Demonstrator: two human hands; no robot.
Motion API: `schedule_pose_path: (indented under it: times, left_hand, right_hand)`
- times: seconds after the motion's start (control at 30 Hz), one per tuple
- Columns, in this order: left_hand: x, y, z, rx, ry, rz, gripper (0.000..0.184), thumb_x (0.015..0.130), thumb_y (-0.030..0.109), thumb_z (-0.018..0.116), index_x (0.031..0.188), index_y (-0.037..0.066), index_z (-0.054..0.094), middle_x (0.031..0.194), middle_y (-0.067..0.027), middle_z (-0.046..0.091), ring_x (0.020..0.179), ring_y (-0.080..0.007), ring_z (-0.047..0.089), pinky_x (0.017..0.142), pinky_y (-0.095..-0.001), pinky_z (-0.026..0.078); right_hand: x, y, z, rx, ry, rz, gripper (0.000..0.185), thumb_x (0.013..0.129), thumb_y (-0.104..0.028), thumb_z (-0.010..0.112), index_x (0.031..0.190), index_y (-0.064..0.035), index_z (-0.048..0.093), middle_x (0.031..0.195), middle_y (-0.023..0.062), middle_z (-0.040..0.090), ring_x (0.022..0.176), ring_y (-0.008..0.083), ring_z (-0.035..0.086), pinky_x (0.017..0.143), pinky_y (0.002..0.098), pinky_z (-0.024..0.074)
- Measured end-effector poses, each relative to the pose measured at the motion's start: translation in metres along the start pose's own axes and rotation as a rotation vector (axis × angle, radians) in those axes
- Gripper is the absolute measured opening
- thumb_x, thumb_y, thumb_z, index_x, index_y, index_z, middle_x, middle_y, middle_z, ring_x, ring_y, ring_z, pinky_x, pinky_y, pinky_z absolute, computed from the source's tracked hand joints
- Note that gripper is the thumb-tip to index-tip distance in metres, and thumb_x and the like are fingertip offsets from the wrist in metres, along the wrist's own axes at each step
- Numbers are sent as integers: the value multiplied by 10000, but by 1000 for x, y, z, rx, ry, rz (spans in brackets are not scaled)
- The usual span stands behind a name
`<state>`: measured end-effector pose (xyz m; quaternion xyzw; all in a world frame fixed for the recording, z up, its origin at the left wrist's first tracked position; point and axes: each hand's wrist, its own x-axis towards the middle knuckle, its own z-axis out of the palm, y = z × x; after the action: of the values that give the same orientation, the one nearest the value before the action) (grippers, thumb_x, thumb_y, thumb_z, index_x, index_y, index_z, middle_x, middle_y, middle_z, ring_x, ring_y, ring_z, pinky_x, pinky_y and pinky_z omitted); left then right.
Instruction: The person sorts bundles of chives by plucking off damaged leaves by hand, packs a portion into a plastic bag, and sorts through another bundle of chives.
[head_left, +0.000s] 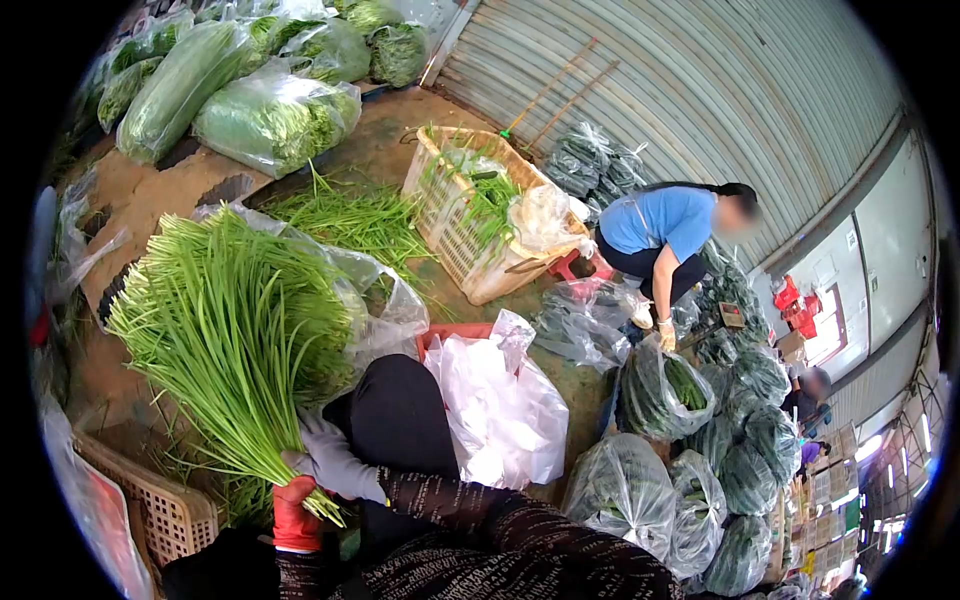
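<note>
A large fanned bunch of long green stalks that look like garlic chives [225,330] lies across the left of the head view, its pale ends toward the upper left. My right hand [335,458], in a grey glove, is closed round its narrow lower end. Just below, my left hand [296,510], in a red glove, grips the same end; its fingers are partly hidden. Behind the bunch spreads an open clear plastic bag [395,305]. My bent knee in black trousers [400,415] is right beside my right hand.
White plastic bags [495,400] lie over a red container to the right of my knee. Further back stands a cream plastic crate [450,220] with loose greens. A person in blue [660,225] bends over bagged dark green vegetables [660,390]. A tan crate [165,500] sits lower left.
</note>
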<state>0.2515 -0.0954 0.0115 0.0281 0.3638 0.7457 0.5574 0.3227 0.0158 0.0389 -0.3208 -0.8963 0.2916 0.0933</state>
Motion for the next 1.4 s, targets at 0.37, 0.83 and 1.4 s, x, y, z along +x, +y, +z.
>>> schedule_pose_path:
  times: [0.37, 0.83, 1.4]
  left_hand:
    - [3, 8, 22, -5, -42, -16, 196, 682, 21, 575, 853, -72, 547, 670, -150, 574, 543, -247, 569, 516, -353, 513]
    - [6, 1, 19, 199, -64, 26, 316, 680, -58, 674, 976, -10, 573, 781, -73, 613, 594, -161, 583, 509, -279, 482]
    - [12, -1, 5, 532, -2, 184, 409, 652, -1, 706, 1044, -4, 590, 962, -52, 648, 847, -152, 592, 753, -281, 476]
  right_hand:
    - [20, 1, -31, 383, 351, -88, 742, 868, -311, 585, 1374, 56, 186, 1355, 289, 328, 1253, 390, 348, 1042, 383, 282]
    - [44, 1, -101, 759, 564, -78, 309, 870, 45, 468, 1175, 27, 517, 1059, 107, 584, 960, 163, 576, 862, 276, 463]
    - [100, 0, -128, -56, 37, 1, 460, 836, -490, 535, 800, -33, 580, 752, 173, 627, 740, 341, 616, 655, 393, 465]
